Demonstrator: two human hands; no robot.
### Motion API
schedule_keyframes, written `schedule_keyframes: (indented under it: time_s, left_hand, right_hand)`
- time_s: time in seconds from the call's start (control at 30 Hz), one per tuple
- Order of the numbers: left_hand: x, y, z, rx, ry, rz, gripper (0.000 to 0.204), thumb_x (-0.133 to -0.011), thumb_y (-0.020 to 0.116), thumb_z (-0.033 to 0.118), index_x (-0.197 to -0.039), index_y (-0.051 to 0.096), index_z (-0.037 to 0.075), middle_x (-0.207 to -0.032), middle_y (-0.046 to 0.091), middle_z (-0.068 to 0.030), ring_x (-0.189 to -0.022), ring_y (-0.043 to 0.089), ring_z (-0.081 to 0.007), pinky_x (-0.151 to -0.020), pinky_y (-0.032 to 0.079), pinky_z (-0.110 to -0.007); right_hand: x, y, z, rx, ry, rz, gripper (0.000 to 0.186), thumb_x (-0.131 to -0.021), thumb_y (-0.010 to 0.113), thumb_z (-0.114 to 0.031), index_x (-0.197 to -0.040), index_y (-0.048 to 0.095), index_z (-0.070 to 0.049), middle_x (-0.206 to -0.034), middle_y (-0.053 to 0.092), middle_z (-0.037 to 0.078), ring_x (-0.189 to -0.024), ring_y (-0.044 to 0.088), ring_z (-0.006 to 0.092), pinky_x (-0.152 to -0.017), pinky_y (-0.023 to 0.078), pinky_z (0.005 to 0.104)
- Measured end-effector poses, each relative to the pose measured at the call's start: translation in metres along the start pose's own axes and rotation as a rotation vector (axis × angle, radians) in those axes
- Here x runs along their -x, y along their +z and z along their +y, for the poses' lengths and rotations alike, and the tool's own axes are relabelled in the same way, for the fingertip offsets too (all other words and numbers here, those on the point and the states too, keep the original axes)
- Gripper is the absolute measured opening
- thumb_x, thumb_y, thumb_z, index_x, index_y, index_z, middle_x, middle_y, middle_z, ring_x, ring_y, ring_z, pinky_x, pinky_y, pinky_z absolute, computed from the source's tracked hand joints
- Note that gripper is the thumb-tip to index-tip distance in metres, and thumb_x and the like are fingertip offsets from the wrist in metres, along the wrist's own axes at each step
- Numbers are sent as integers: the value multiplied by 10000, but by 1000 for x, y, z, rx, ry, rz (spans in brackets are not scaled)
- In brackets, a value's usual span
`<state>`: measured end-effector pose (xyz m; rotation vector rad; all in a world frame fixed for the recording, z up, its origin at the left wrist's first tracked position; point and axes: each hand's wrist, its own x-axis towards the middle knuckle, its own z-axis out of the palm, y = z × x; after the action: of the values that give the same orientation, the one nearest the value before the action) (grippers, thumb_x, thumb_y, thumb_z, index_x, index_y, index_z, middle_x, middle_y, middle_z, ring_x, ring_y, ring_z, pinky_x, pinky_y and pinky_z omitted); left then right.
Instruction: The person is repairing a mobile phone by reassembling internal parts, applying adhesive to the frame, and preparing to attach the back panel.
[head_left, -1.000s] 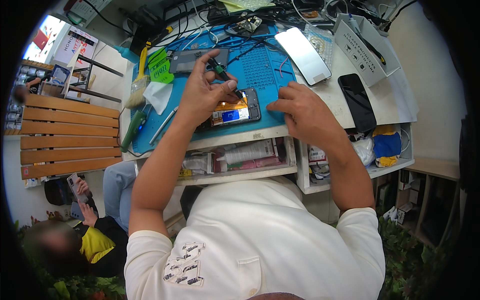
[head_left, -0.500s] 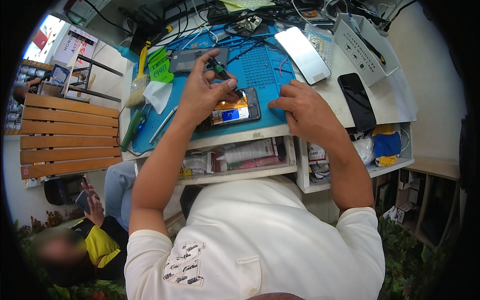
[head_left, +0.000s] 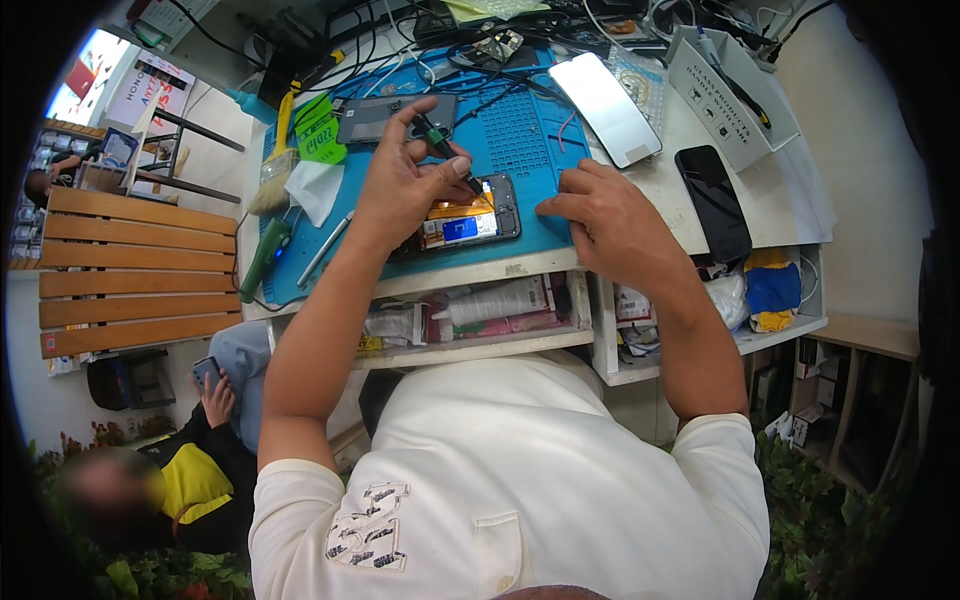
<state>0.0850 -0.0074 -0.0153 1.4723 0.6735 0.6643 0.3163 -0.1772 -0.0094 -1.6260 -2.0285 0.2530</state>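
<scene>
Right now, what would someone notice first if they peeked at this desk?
First, the opened phone with its insides showing, lying on the blue work mat in the middle. The left hand pokes a small green-handled screwdriver into it, while the right hand rests at its right end. Another person sits low on the left with a phone.

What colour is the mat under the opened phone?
Blue: the mat, seen clearly in the head view.

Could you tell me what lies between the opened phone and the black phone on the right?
In the head view, the right hand rests between the opened phone and the black phone.
</scene>
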Motion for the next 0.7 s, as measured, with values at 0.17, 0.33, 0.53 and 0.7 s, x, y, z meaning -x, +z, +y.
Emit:
schedule_keyframes:
  time_s: [0.17, 0.33, 0.53, 0.7]
  left_hand:
    - [0, -1, 0, 1, -11, -4, 894, -986, 825, 56, -1667, 251, -22, -1152, 738, -173, -979, 819, -277, -832, 733, -408]
    - [0, 0, 0, 12, -5, 7, 897, -987, 822, 49, -1670, 243, -16, -1168, 737, -182, -984, 819, -285, -838, 733, -422]
    - [0, 0, -3, 38, 3, 7, 903, -985, 826, 50, -1671, 241, -10, -1181, 738, -198, -996, 818, -292, -862, 732, -436]
    - [1, 1, -1, 23, 7, 4, 902, -983, 826, 49, -1671, 245, -9, -1181, 737, -199, -998, 816, -291, -862, 731, -436]
  right_hand:
    - [0, 0, 0, 7, 3, -5, 364, -811, 674, 123, -1089, 847, -36, -983, 694, 107, -990, 632, 286, -917, 563, 423]
    - [0, 0, -2, 12, 9, -6, 359, -818, 673, 124, -1086, 849, -38, -982, 694, 106, -987, 630, 284, -912, 564, 420]
    - [0, 0, -2, 15, 5, -8, 357, -819, 672, 124, -1086, 849, -34, -976, 693, 106, -984, 629, 284, -907, 561, 421]
    - [0, 0, -2, 11, 6, -4, 355, -817, 671, 125, -1083, 848, -31, -969, 689, 107, -980, 627, 287, -904, 560, 423]
